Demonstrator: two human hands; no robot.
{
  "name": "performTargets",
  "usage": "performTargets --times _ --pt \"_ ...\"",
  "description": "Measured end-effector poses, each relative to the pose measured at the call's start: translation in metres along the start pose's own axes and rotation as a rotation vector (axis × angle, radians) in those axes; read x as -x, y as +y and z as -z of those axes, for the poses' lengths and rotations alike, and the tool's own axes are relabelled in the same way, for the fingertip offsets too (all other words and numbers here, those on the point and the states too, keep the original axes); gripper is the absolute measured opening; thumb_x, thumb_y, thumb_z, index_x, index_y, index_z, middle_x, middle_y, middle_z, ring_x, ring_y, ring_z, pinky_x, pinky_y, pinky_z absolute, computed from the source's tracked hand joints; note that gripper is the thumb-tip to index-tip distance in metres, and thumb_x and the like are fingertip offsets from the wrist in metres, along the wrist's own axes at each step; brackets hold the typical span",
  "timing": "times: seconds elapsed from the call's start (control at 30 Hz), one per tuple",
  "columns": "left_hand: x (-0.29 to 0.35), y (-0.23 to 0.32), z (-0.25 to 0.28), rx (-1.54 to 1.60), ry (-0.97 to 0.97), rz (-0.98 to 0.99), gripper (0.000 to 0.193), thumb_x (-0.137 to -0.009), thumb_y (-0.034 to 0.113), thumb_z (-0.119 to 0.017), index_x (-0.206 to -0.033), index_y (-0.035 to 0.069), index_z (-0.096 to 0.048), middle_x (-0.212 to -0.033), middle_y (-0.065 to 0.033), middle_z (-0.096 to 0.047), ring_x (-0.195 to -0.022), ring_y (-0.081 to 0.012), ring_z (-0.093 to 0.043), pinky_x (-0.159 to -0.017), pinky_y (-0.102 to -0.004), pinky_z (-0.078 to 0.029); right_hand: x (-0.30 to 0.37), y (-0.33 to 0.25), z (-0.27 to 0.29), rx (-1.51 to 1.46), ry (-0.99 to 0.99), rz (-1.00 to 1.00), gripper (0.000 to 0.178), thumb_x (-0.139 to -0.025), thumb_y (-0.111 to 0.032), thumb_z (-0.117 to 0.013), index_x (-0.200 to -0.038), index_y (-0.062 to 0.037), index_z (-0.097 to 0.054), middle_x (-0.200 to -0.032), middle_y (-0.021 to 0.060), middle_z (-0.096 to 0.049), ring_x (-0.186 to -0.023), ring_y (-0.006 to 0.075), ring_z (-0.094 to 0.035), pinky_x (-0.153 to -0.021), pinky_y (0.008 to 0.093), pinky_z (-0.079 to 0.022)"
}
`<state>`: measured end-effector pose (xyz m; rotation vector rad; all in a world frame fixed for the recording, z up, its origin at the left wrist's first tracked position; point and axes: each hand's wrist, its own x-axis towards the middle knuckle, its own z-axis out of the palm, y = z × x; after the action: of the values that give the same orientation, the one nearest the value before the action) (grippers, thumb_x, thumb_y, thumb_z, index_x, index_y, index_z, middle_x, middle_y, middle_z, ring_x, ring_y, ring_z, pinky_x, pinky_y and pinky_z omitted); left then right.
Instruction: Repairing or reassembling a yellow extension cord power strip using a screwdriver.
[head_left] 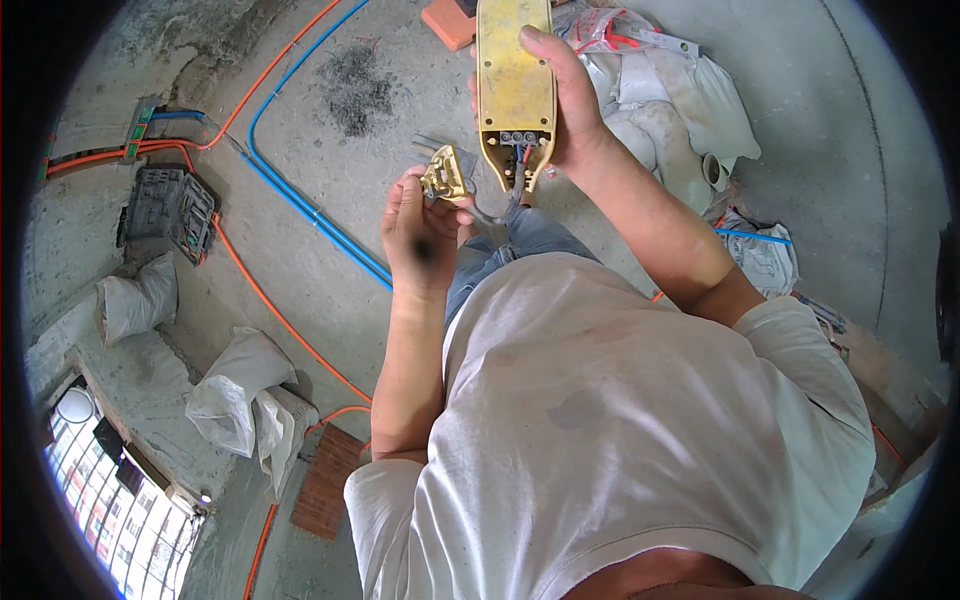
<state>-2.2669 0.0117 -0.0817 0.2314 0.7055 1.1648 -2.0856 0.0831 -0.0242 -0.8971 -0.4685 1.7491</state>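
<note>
In front of my torso, my right hand [575, 100] is wrapped round a long yellow power strip [515, 75], thumb on its screwed face. Its near end lies uncovered and shows a grey terminal block [518, 138] with red and blue wires. A dark cable [518, 190] runs out of that end and bends toward my left hand. Left of the strip, my left hand [412, 235] pinches a small yellow end cover [447, 172], its hollow inside showing. The cover is apart from the strip's housing.
Blue pipes [318, 218] and orange pipes [262, 285] run across the concrete floor on the left. Beside them lies an open black tool case [170, 212]. White sacks [240, 385] sit lower left, and more bags [690, 110] are piled upper right. A reddish-brown board [328, 483] lies below.
</note>
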Motion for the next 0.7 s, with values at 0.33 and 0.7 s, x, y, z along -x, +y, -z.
performTargets --times 0.33,0.7 --pt "-0.001 -0.007 0.003 0.031 -0.104 0.038 0.020 -0.099 0.019 -0.041 -0.109 0.006 -0.053 -0.094 -0.0121 -0.065 -0.076 -0.0248 -0.067 -0.062 -0.0334 -0.055 0.001 -0.018 -0.005 0.097 -0.070 0.148 0.054 -0.084 -0.047 -0.049 -0.114 -0.0021 -0.051 -0.089 0.0158 -0.061 -0.076 0.0236 -0.062 -0.068 0.0358 -0.052" --pt "-0.007 -0.016 -0.006 -0.028 -0.108 0.039 0.022 -0.100 0.017 -0.036 -0.110 0.005 -0.052 -0.104 -0.0122 -0.064 -0.090 -0.0253 -0.066 -0.088 -0.0408 -0.052 0.006 -0.032 -0.008 0.146 -0.137 0.246 0.057 -0.083 -0.047 -0.048 -0.116 0.0001 -0.049 -0.091 0.0165 -0.060 -0.077 0.0246 -0.062 -0.070 0.0363 -0.052"
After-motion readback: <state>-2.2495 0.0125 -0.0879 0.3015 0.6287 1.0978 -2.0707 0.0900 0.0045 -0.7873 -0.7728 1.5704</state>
